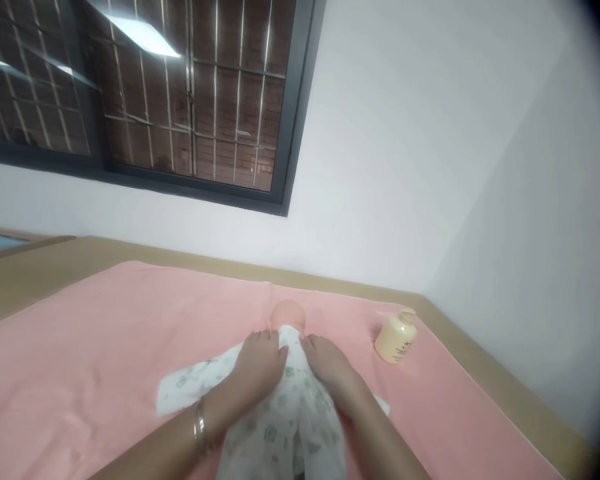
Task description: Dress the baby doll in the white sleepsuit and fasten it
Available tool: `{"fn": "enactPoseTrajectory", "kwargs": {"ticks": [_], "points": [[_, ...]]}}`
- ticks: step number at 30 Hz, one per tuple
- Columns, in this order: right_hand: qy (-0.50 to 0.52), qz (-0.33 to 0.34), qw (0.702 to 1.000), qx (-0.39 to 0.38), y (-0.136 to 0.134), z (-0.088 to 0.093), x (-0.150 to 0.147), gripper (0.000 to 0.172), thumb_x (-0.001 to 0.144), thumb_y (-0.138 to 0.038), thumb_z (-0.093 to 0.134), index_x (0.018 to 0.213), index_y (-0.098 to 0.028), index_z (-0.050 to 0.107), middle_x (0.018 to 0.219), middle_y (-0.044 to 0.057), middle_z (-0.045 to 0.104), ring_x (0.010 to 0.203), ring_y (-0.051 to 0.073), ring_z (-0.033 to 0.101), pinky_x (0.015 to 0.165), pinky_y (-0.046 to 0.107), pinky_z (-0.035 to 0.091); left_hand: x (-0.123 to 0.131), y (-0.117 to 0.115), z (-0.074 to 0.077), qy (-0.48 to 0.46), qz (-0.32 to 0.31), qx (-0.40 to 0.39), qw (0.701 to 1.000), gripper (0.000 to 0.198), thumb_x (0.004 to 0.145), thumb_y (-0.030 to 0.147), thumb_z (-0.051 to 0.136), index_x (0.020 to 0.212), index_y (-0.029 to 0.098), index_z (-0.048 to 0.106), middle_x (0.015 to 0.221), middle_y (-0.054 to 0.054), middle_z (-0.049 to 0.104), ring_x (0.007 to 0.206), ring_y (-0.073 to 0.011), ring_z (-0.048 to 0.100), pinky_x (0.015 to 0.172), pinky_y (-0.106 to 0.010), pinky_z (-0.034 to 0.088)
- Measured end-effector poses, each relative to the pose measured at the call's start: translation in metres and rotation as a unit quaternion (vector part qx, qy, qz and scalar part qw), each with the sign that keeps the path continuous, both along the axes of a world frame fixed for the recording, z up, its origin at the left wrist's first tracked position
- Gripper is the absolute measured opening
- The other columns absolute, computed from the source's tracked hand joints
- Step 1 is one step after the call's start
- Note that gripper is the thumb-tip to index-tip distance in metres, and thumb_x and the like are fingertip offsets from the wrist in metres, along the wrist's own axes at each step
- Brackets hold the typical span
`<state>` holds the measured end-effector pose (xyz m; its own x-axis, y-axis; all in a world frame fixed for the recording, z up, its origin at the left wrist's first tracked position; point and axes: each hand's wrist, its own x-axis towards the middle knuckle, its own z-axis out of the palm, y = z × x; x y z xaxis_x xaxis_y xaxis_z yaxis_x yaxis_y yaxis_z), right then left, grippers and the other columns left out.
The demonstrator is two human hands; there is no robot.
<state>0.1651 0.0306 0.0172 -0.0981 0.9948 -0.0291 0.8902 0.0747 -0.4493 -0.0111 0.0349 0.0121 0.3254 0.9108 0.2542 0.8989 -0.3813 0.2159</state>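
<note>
A baby doll (287, 313) lies on the pink mat, its bald head pointing away from me. It wears a white garment (290, 400) with a green print, sleeves spread to both sides. My left hand (261, 360) is closed over the cloth at the doll's left-of-view shoulder, thumb toward the collar. On the opposite shoulder, my right hand (327, 360) grips the collar edge with its fingers together. Part of the right-hand sleeve is hidden behind my right forearm. Where the doll's face points, I cannot tell.
A cream-coloured pump bottle (396, 339) stands on the pink mat (105, 333) to the right of the doll. The mat covers a tan surface (95, 250). Behind it rise a white wall (380, 167) and a dark-framed window (285, 133) with metal bars.
</note>
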Motion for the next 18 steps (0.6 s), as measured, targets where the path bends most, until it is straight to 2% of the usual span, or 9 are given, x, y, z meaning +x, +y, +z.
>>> {"fn": "enactPoseTrajectory", "kwargs": {"ticks": [4, 7, 9, 12, 16, 18], "points": [[-0.105, 0.067, 0.987, 0.101, -0.028, 0.013, -0.014, 0.048, 0.098, -0.039, 0.024, 0.108, -0.011, 0.061, 0.111, 0.019, 0.062, 0.099, 0.027, 0.058, 0.086, 0.037, 0.039, -0.009, 0.018, 0.002, -0.098, 0.035, -0.107, 0.989, 0.045, 0.093, 0.045, 0.027, 0.094, 0.016, 0.062, 0.096, -0.013, 0.068, 0.086, -0.0244, 0.063, 0.074, -0.033, 0.043], [-0.115, 0.083, 0.981, 0.131, -0.036, 0.016, -0.021, 0.044, 0.098, -0.033, 0.024, 0.108, -0.011, 0.061, 0.11, 0.018, 0.063, 0.103, 0.027, 0.056, 0.091, 0.037, 0.038, -0.016, 0.027, 0.006, -0.143, 0.048, -0.179, 0.972, 0.056, 0.092, 0.055, 0.024, 0.094, 0.016, 0.064, 0.101, -0.014, 0.069, 0.087, -0.0253, 0.065, 0.071, -0.032, 0.044], [-0.102, 0.052, 0.987, 0.112, -0.031, 0.016, -0.022, 0.046, 0.098, -0.036, 0.024, 0.104, -0.011, 0.063, 0.104, 0.017, 0.065, 0.098, 0.026, 0.059, 0.086, 0.036, 0.04, -0.016, 0.024, 0.009, -0.13, 0.041, -0.178, 0.975, 0.059, 0.092, 0.055, 0.021, 0.096, 0.016, 0.065, 0.103, -0.015, 0.069, 0.091, -0.0266, 0.064, 0.074, -0.033, 0.045], [-0.083, -0.005, 0.995, 0.047, -0.012, 0.016, -0.018, 0.053, 0.098, -0.041, 0.022, 0.103, -0.01, 0.065, 0.104, 0.02, 0.066, 0.095, 0.027, 0.062, 0.08, 0.036, 0.044, -0.009, 0.008, 0.015, -0.052, 0.03, -0.125, 0.99, 0.054, 0.093, 0.048, 0.023, 0.104, 0.015, 0.064, 0.104, -0.016, 0.068, 0.095, -0.0291, 0.063, 0.082, -0.039, 0.044], [-0.07, -0.008, 0.997, -0.031, 0.015, 0.023, -0.017, 0.059, 0.098, -0.039, 0.02, 0.108, -0.006, 0.067, 0.112, 0.022, 0.066, 0.102, 0.029, 0.063, 0.084, 0.038, 0.045, 0.006, -0.013, 0.026, 0.032, -0.025, -0.08, 0.996, 0.038, 0.089, 0.034, 0.036, 0.111, 0.013, 0.061, 0.112, -0.017, 0.064, 0.102, -0.0299, 0.059, 0.087, -0.041, 0.043], [-0.074, -0.005, 0.996, -0.046, 0.023, 0.027, -0.019, 0.057, 0.097, -0.039, 0.023, 0.108, -0.007, 0.069, 0.112, 0.021, 0.066, 0.104, 0.029, 0.063, 0.086, 0.037, 0.045, 0.013, -0.013, 0.031, 0.018, -0.001, -0.099, 0.995, 0.037, 0.089, 0.033, 0.039, 0.11, 0.013, 0.061, 0.112, -0.017, 0.064, 0.104, -0.0296, 0.059, 0.087, -0.04, 0.043]]}}
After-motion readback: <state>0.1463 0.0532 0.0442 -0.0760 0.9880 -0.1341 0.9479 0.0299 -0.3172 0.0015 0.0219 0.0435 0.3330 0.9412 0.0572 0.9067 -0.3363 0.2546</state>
